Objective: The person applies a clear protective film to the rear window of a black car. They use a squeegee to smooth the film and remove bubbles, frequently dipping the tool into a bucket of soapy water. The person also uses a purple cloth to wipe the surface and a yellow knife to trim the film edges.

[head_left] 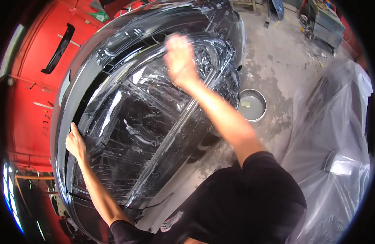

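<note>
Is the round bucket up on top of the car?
No, the round bucket stands on the grey floor, beside the dark car.

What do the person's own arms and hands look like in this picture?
The left hand and right hand are without gloves, and both forearms are bare. The black shirt has short sleeves. The left wrist shows no watch; the right hand is blurred, so its small details cannot be told.

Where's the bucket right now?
Head view, right of centre: the bucket is on the floor, beside the car and left of the plastic sheet.
</note>
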Action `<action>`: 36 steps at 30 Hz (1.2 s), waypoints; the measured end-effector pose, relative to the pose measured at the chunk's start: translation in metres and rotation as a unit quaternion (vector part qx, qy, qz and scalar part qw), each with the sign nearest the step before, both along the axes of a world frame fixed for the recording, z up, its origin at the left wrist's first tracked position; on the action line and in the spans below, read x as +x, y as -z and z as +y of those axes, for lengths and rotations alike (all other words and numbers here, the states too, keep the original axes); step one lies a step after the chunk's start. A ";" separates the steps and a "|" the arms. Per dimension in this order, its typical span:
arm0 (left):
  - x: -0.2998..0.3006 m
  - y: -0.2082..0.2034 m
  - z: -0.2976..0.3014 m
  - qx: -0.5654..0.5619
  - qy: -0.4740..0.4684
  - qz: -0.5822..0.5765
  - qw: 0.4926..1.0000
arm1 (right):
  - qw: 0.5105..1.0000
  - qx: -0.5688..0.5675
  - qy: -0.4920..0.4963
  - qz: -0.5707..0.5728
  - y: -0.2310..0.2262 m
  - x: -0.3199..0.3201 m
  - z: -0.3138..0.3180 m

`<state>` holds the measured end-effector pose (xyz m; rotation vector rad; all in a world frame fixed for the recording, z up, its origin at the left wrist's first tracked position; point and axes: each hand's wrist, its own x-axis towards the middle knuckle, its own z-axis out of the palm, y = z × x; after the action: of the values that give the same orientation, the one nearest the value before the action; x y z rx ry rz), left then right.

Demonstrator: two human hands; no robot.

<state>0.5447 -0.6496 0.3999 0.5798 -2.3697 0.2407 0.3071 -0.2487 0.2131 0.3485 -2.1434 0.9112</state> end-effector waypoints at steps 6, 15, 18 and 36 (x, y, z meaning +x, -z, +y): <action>-0.011 -0.002 -0.001 -0.019 0.008 0.023 1.000 | 0.991 -0.102 0.082 -0.026 0.016 -0.038 0.004; -0.013 -0.005 0.014 -0.023 -0.028 0.024 0.999 | 0.998 -0.065 0.014 -0.003 0.025 -0.040 0.063; -0.005 -0.003 0.014 0.003 -0.037 -0.002 0.999 | 1.000 -0.021 -0.017 -0.013 -0.028 0.031 -0.005; -0.005 -0.004 0.013 -0.031 -0.025 -0.018 0.999 | 0.949 0.104 -0.264 0.140 -0.094 0.121 -0.146</action>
<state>0.5398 -0.6367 0.4041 0.6112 -2.3756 0.3484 0.4277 -0.3952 0.3075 1.1312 -1.9088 0.8551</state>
